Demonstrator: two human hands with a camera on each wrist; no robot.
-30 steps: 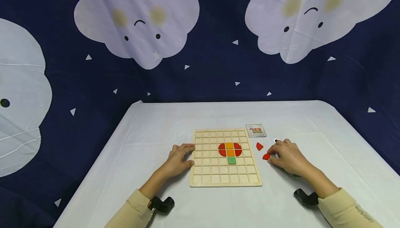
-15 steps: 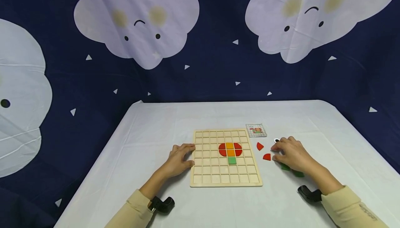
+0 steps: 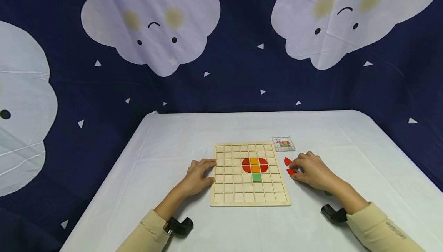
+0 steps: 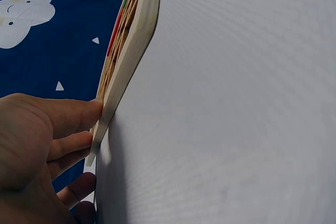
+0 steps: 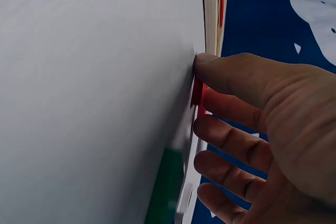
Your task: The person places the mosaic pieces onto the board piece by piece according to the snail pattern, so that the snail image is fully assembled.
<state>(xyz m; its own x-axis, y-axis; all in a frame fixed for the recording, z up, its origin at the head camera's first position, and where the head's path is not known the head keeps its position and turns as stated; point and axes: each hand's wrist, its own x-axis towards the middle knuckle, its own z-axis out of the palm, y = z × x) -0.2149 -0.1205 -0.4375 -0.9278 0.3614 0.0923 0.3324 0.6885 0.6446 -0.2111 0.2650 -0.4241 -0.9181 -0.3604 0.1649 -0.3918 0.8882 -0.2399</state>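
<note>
My left hand rests at the left edge of a wooden grid board, thumb and fingers spread along its rim. Red, orange and green flat pieces sit in the grid, among them a green square. Right of the board, my right hand pinches a red quarter-circle piece between thumb and index finger, low over the table. The right wrist view shows the red piece just below the thumb tip, partly hidden. Another red quarter-circle piece lies just beyond the fingertips.
A small pattern card lies at the board's upper right corner. Beneath the right wrist, a green piece shows partly; it stands larger in the right wrist view. A dark blue cloud-print cloth hangs behind the white table.
My right hand let go of the red quarter-circle and drew back right, then returned left to it. The piece is now turned and slightly nearer the board. My left hand stayed put.
</note>
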